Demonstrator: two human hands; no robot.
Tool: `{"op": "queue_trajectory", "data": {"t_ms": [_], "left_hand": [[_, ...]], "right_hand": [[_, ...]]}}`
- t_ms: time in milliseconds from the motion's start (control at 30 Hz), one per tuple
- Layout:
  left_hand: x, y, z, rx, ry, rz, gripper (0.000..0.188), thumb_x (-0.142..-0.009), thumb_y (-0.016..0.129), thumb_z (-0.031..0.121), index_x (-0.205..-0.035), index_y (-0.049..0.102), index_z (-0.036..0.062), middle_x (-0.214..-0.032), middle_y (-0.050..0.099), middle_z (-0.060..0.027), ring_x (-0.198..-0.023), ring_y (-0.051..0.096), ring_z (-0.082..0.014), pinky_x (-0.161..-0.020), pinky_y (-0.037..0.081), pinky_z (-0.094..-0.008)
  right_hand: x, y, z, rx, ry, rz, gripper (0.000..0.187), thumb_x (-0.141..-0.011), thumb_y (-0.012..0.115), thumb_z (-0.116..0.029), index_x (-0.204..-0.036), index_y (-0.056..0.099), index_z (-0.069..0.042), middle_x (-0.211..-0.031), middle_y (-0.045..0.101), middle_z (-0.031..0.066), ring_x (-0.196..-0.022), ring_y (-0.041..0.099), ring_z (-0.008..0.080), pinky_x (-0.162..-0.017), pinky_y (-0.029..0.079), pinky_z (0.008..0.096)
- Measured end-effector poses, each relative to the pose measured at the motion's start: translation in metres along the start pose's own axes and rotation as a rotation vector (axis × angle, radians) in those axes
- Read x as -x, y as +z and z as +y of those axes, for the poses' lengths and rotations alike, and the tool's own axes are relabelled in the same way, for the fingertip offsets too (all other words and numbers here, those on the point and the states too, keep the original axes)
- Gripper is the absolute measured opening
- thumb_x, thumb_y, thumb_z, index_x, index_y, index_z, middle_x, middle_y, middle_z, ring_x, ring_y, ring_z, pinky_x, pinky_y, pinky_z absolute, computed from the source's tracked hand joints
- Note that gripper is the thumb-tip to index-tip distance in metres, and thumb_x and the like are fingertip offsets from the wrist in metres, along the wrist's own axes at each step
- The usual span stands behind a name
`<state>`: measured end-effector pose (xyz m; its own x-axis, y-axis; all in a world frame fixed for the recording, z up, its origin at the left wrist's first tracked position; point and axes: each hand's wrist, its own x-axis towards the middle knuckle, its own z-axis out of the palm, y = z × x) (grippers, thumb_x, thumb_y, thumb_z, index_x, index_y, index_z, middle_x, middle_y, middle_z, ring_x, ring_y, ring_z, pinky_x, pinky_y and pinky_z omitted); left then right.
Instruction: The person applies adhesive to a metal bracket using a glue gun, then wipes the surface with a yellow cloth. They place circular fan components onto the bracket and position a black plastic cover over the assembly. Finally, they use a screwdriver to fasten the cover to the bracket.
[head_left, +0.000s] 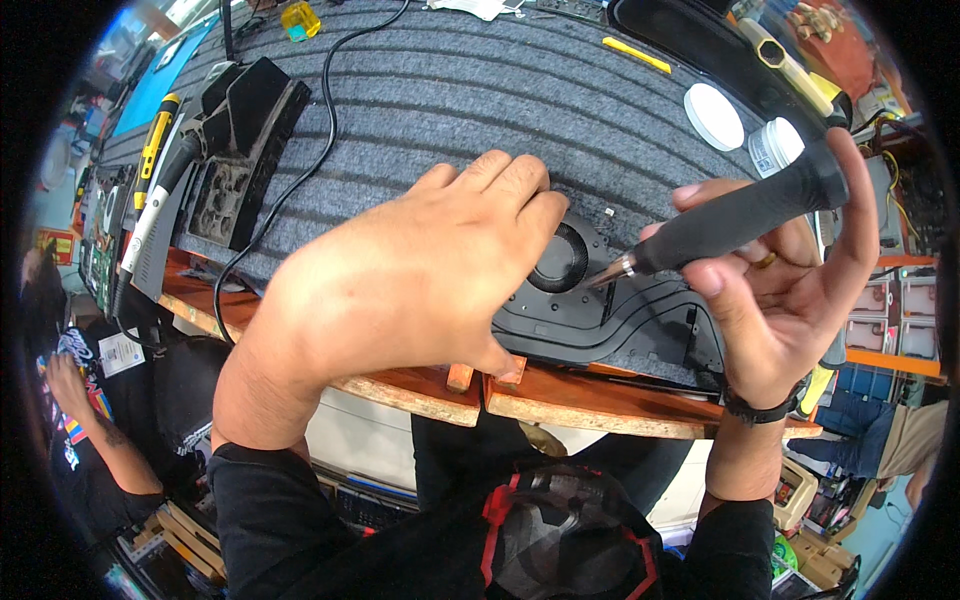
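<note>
A flat black laptop-like casing (570,340) with a round cooling fan (560,262) lies at the table's near edge. My left hand (400,265) reaches over its left side, thumb at the near edge and curled fingers at the far side; the palm hides what lies beneath. My right hand (785,300) is closed around a black-handled screwdriver (740,222), held tilted, its butt against the raised forefinger side of the hand. The metal tip points down-left and sits just right of the fan; whether it touches a screw cannot be made out. A small pale piece (609,211) lies beyond the casing.
A black soldering-iron stand (250,150), a white-handled iron (160,215) and a yellow cutter-like tool (152,155) stand left, near a black cable (325,120). A white lid (714,116) and jar (776,146) sit right. Another person's arm (110,440) shows lower left.
</note>
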<state>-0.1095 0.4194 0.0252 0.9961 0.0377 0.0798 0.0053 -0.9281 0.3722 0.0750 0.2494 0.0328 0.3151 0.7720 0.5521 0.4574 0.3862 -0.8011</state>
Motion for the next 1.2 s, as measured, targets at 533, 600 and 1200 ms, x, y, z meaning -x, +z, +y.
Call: {"op": "queue_trajectory", "data": {"t_ms": [533, 600, 1200], "left_hand": [[0.000, -0.011, -0.022, 0.085, 0.038, -0.127, 0.094, -0.059, 0.091, 0.013, -0.142, 0.050, -0.0038, -0.136, 0.053, -0.0199, -0.131, 0.051, -0.0401, -0.111, 0.045, -0.0438], [0.000, -0.008, -0.021, 0.061, 0.020, -0.123, 0.094, -0.059, 0.092, 0.014, -0.141, 0.050, -0.0037, -0.135, 0.053, -0.0196, -0.130, 0.051, -0.0404, -0.111, 0.045, -0.0436], [0.004, -0.008, -0.017, 0.056, 0.021, -0.042, 0.078, -0.060, 0.093, 0.019, -0.130, 0.063, 0.0011, -0.138, 0.059, -0.0207, -0.133, 0.052, -0.0391, -0.110, 0.046, -0.0421]], "right_hand": [[0.003, 0.027, -0.003, 0.037, 0.020, -0.151, 0.105, -0.082, 0.080, 0.006, -0.161, 0.012, -0.008, -0.119, 0.066, 0.0316, -0.103, 0.074, 0.0370, -0.084, 0.067, 0.0410], [0.003, 0.024, -0.001, 0.082, -0.013, -0.192, 0.105, -0.082, 0.081, 0.005, -0.161, 0.013, -0.008, -0.120, 0.065, 0.0318, -0.103, 0.074, 0.0371, -0.084, 0.067, 0.0411], [-0.014, 0.024, 0.003, 0.260, -0.392, -0.465, 0.101, -0.076, 0.088, -0.001, -0.156, 0.025, -0.002, -0.130, 0.059, 0.0271, -0.097, 0.075, 0.0385, -0.080, 0.068, 0.0442]]}}
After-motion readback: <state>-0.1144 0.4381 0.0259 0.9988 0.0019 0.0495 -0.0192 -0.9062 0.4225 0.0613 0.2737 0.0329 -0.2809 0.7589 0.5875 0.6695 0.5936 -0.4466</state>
